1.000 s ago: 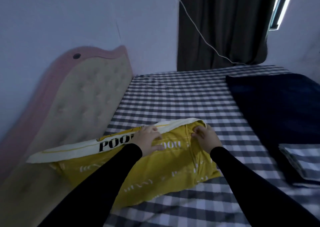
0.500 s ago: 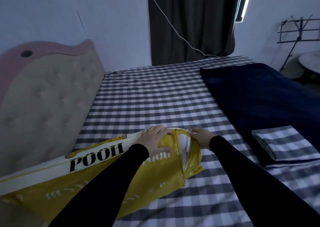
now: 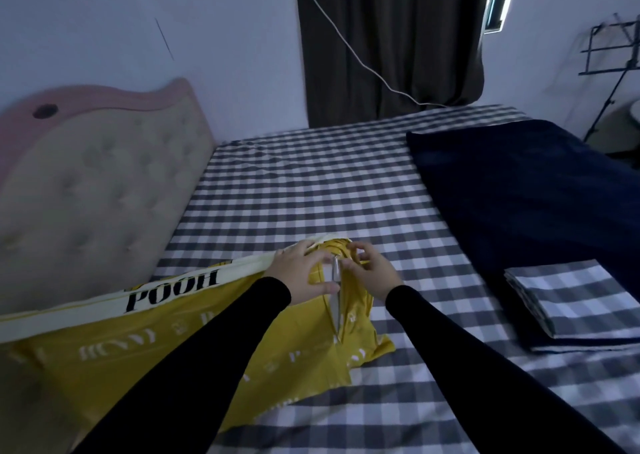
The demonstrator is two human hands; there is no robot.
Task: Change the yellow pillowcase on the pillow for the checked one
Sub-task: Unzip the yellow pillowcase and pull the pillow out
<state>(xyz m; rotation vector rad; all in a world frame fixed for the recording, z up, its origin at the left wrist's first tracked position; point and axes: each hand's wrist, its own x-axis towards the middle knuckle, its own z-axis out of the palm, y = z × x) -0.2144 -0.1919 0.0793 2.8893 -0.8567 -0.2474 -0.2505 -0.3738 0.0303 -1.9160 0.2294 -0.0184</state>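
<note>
The pillow in its yellow pillowcase [image 3: 145, 356] lies across the checked bed, its white band printed POOH along the far edge. At its right end the case is parted in a slit, and the white pillow [image 3: 335, 280] shows inside. My left hand [image 3: 300, 268] grips the yellow cloth on the left side of the slit. My right hand [image 3: 372, 270] pinches the cloth on the right side. The folded checked pillowcase [image 3: 575, 297] rests flat to the right, apart from both hands.
A dark blue blanket [image 3: 526, 190] covers the right part of the bed. A padded headboard [image 3: 93, 190] with a pink rim stands at the left. Behind are a dark curtain [image 3: 388, 38], a white cable and a black music stand [image 3: 613, 48].
The slit at the pillowcase's end has opened and the white pillow shows. My right hand has come back onto the opening's right edge. The view has shifted right.
</note>
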